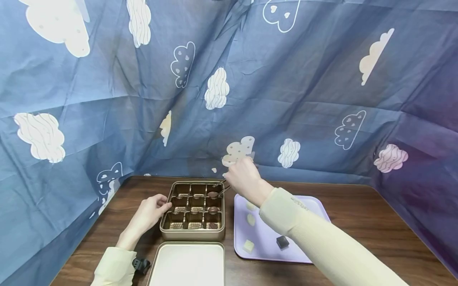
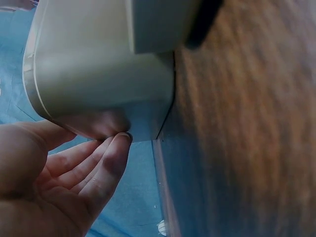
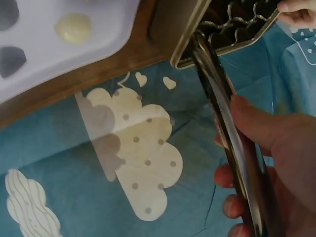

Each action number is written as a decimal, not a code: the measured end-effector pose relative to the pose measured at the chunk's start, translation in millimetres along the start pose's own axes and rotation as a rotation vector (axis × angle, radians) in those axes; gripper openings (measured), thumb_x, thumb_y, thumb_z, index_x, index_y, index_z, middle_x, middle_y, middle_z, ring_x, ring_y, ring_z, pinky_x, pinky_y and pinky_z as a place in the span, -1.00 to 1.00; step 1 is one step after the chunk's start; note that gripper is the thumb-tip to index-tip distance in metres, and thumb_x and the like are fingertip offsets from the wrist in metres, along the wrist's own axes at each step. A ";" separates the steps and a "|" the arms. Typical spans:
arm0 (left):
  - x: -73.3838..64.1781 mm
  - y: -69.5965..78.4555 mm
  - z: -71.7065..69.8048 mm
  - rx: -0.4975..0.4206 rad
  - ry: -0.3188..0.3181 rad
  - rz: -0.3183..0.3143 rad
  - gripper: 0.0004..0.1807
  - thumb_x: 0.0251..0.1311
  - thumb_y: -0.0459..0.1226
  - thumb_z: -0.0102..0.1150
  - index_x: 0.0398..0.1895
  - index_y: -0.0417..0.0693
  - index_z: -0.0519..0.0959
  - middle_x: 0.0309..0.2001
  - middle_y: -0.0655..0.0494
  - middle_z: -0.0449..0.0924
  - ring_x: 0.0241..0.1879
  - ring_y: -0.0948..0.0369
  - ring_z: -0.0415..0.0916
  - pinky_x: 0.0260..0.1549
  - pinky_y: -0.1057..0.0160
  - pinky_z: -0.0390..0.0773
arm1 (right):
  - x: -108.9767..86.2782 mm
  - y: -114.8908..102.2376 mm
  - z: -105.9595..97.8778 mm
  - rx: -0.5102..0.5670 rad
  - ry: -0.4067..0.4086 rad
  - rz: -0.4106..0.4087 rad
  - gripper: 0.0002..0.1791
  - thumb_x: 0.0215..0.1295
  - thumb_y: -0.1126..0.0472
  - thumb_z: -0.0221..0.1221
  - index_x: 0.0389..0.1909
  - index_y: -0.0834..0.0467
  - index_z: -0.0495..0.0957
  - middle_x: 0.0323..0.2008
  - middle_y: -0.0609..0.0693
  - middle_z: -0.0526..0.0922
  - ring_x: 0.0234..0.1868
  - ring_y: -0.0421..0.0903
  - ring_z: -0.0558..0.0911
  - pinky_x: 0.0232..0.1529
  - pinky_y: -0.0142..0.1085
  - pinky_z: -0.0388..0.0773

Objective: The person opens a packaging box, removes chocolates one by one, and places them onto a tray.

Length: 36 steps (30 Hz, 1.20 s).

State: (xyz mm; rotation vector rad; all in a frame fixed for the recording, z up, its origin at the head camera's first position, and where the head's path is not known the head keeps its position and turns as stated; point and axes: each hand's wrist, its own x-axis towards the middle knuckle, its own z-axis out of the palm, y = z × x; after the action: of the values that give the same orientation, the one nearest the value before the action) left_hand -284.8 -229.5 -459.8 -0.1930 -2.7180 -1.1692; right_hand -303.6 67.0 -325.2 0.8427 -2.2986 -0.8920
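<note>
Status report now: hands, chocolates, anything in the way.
Left hand touching left side of tin. Right hand gripping tongs at tin's far right corner. Brown chocolates in right column; tongs' hold on the far one unclear. No obstruction visible.

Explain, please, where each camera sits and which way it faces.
Head: worn on the head, facing forward and down at box and tray; left hand, right hand and sleeves show.
Left wrist: on that wrist, facing the box; left hand shows.
Right wrist: on that wrist, facing the box along the tongs; both hands show.
Head and right wrist share the tray.
</note>
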 end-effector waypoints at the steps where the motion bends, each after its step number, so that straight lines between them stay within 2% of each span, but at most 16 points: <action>1: 0.3 0.1 -0.1 0.002 0.000 0.001 -0.81 0.26 -0.33 0.22 -0.19 -0.32 0.58 -0.32 -0.05 0.67 -0.40 0.15 0.64 -0.40 0.20 0.62 | 3.7 0.0 -2.0 -0.013 -0.043 -0.016 -0.78 0.21 0.14 0.22 -0.60 -0.10 0.70 -0.54 -0.12 0.55 -0.54 -0.10 0.49 -0.64 -0.24 0.42; 5: 1.6 0.5 0.8 0.031 0.000 0.017 -0.79 0.26 -0.31 0.22 -0.18 -0.32 0.59 -0.30 -0.05 0.68 -0.35 0.11 0.65 -0.32 0.12 0.62 | 18.7 -5.2 -6.3 -0.009 -0.204 -0.072 -0.78 0.32 0.11 0.15 -0.42 -0.16 0.74 -0.33 -0.15 0.66 -0.42 -0.13 0.54 -0.54 -0.25 0.49; 7: 1.4 2.0 1.9 0.051 0.005 0.022 -0.79 0.26 -0.31 0.22 -0.17 -0.33 0.59 -0.29 -0.05 0.68 -0.33 0.09 0.65 -0.26 0.06 0.61 | 23.3 -9.5 -6.3 0.006 -0.258 -0.088 -0.78 0.34 0.11 0.13 -0.39 -0.18 0.74 -0.33 -0.20 0.70 -0.42 -0.16 0.54 -0.54 -0.26 0.48; 12: 1.4 6.0 2.7 0.078 0.011 0.030 -0.77 0.25 -0.30 0.23 -0.16 -0.34 0.60 -0.29 -0.07 0.69 -0.32 0.07 0.65 -0.20 -0.01 0.59 | 21.3 -18.1 -3.3 -0.018 -0.310 -0.076 -0.77 0.35 0.14 0.11 -0.35 -0.18 0.74 -0.31 -0.19 0.72 -0.42 -0.10 0.59 -0.45 -0.18 0.51; 17: 0.2 5.7 -0.9 0.087 0.010 0.021 -0.76 0.25 -0.30 0.22 -0.15 -0.34 0.59 -0.28 -0.07 0.69 -0.32 0.06 0.65 -0.20 -0.02 0.59 | 15.8 -22.7 -2.4 -0.033 -0.292 -0.074 -0.75 0.37 0.16 0.10 -0.34 -0.15 0.74 -0.30 -0.18 0.72 -0.43 -0.05 0.62 -0.31 -0.07 0.56; 22: -1.5 6.1 -1.9 0.081 0.004 0.027 -0.78 0.25 -0.31 0.22 -0.16 -0.35 0.59 -0.29 -0.07 0.69 -0.33 0.07 0.65 -0.21 -0.01 0.59 | 13.1 -18.4 -1.8 0.008 -0.252 -0.091 -0.77 0.31 0.18 0.14 -0.39 -0.15 0.73 -0.34 -0.18 0.72 -0.46 -0.07 0.62 -0.41 -0.07 0.58; 26: -1.2 6.6 -1.5 0.081 0.004 0.030 -0.78 0.25 -0.31 0.22 -0.17 -0.35 0.59 -0.28 -0.08 0.69 -0.32 0.06 0.66 -0.20 -0.02 0.59 | 8.0 -6.9 -0.9 0.040 -0.218 -0.091 -0.84 0.26 0.17 0.19 -0.39 -0.14 0.71 -0.39 -0.16 0.70 -0.47 -0.11 0.62 -0.56 -0.12 0.55; 29: -0.8 6.1 -2.0 0.077 0.005 0.024 -0.78 0.25 -0.31 0.22 -0.16 -0.34 0.60 -0.26 -0.09 0.69 -0.29 0.04 0.66 -0.18 -0.02 0.59 | 1.7 3.5 -0.2 0.055 -0.188 -0.097 -0.89 0.24 0.15 0.22 -0.38 -0.12 0.69 -0.41 -0.17 0.67 -0.46 -0.15 0.61 -0.57 -0.17 0.51; 33: -0.4 3.6 -2.1 0.074 0.002 0.023 -0.77 0.26 -0.31 0.22 -0.16 -0.34 0.59 -0.25 -0.11 0.68 -0.27 0.02 0.66 -0.17 -0.03 0.59 | -8.4 17.3 -0.1 0.134 -0.129 -0.074 -0.94 0.23 0.11 0.23 -0.36 -0.02 0.64 -0.44 -0.14 0.65 -0.49 -0.13 0.61 -0.54 -0.18 0.52; 36: 0.0 2.2 -1.9 0.074 0.001 0.022 -0.77 0.26 -0.31 0.22 -0.15 -0.34 0.59 -0.25 -0.11 0.68 -0.27 0.01 0.66 -0.16 -0.03 0.58 | -15.8 28.9 -1.7 0.229 -0.104 -0.020 -0.86 0.22 0.06 0.25 -0.45 0.01 0.59 -0.53 -0.10 0.63 -0.57 -0.10 0.58 -0.59 -0.15 0.51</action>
State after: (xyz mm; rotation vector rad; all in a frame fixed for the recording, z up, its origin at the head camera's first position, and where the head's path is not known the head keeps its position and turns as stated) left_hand -284.2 -229.4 -457.0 -0.2109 -2.7453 -1.0612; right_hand -302.3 94.4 -307.0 0.9351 -2.5220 -0.7039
